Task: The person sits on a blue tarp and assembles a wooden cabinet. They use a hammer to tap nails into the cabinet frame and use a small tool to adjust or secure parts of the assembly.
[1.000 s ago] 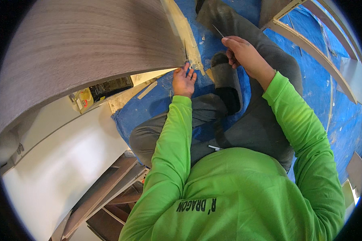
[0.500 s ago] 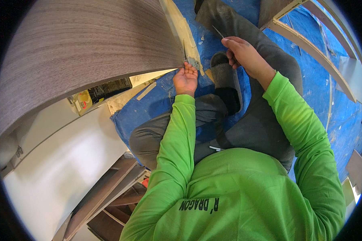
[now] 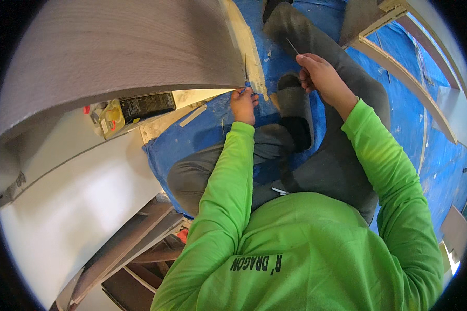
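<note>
My left hand [image 3: 244, 106] is at the lower corner of a large wood-grain panel [image 3: 140, 46], its fingers curled in by the edge. What those fingers pinch, if anything, is too small to make out. A strip of pale yellow masking tape [image 3: 248, 39] runs along the panel's side edge, just above this hand. To the right, over my outstretched leg, my right hand [image 3: 319, 75] is closed around a thin pointed tool [image 3: 291, 45]. Its slim metal tip points up and left, away from the panel; the handle is hidden in my fingers.
Beneath the panel lie a dark rectangular can [image 3: 148, 105] and a yellowish bottle [image 3: 110, 118]. A blue sheet [image 3: 192, 135] covers the floor. An open wooden frame [image 3: 399, 67] stands at the upper right. Brown boards [image 3: 124, 249] are stacked at lower left, beside a white panel [image 3: 88, 207].
My left fingers have curled in from a more open pose. The grey lump seen at the panel's corner no longer shows there. My right hand keeps the pointed tool, nearly still.
</note>
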`<state>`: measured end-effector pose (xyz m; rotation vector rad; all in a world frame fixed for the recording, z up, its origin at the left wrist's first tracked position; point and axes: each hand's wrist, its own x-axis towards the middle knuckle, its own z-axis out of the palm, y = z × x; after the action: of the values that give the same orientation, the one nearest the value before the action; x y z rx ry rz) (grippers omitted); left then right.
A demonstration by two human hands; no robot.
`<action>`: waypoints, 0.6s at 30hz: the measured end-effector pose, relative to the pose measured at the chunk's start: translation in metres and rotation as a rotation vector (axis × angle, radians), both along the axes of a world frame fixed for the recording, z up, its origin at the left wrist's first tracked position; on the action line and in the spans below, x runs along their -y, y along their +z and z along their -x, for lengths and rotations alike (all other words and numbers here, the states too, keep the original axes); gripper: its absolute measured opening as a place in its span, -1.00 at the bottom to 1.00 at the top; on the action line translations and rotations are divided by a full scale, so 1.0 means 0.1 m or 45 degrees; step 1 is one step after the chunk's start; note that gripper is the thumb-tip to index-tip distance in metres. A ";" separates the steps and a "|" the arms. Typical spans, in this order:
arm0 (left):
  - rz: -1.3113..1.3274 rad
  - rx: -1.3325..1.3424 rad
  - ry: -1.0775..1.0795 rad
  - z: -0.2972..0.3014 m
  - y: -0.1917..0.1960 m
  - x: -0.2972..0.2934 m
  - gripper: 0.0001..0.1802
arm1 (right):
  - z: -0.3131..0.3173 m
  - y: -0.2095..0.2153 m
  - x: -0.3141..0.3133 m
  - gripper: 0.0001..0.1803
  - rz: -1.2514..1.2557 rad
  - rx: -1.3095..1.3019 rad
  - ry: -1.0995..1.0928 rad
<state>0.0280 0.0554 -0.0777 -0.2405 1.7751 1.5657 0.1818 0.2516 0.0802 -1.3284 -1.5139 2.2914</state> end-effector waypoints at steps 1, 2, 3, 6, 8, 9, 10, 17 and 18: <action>0.139 -0.325 -0.053 -0.03 -0.01 0.03 -0.74 | 0.01 0.00 0.01 -0.53 -0.002 0.007 0.010; 0.340 -0.585 -0.157 -0.02 0.00 0.07 -0.70 | 0.02 0.00 0.02 -0.53 -0.003 0.014 0.021; 0.532 -0.834 -0.288 -0.07 0.15 -0.01 -0.65 | -0.01 -0.02 0.00 -0.54 -0.018 0.024 0.017; 0.885 -1.161 -0.510 0.01 0.28 -0.04 -0.53 | -0.01 -0.01 0.02 -0.55 -0.040 0.028 0.047; 1.019 -1.187 -0.601 0.06 0.31 -0.02 -0.48 | 0.02 0.00 0.04 -0.55 -0.033 0.040 0.046; 1.073 -1.176 -0.641 0.06 0.37 -0.05 -0.45 | 0.01 -0.01 0.04 -0.56 -0.038 0.047 0.030; 1.125 -1.164 -0.682 0.05 0.42 -0.06 -0.43 | 0.00 -0.02 0.04 -0.57 -0.042 0.054 0.012; 0.578 -1.024 -0.267 -0.02 0.07 0.14 -0.63 | -0.01 -0.07 0.02 -0.74 0.124 -0.111 -0.131; 0.540 -1.002 -0.274 0.01 0.02 0.18 -0.63 | 0.01 -0.03 0.05 -0.75 0.130 -0.136 -0.138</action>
<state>0.0273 0.0377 -0.0757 0.4213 2.6286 1.1803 0.1811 0.2468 0.0770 -1.2556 -1.2763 2.3585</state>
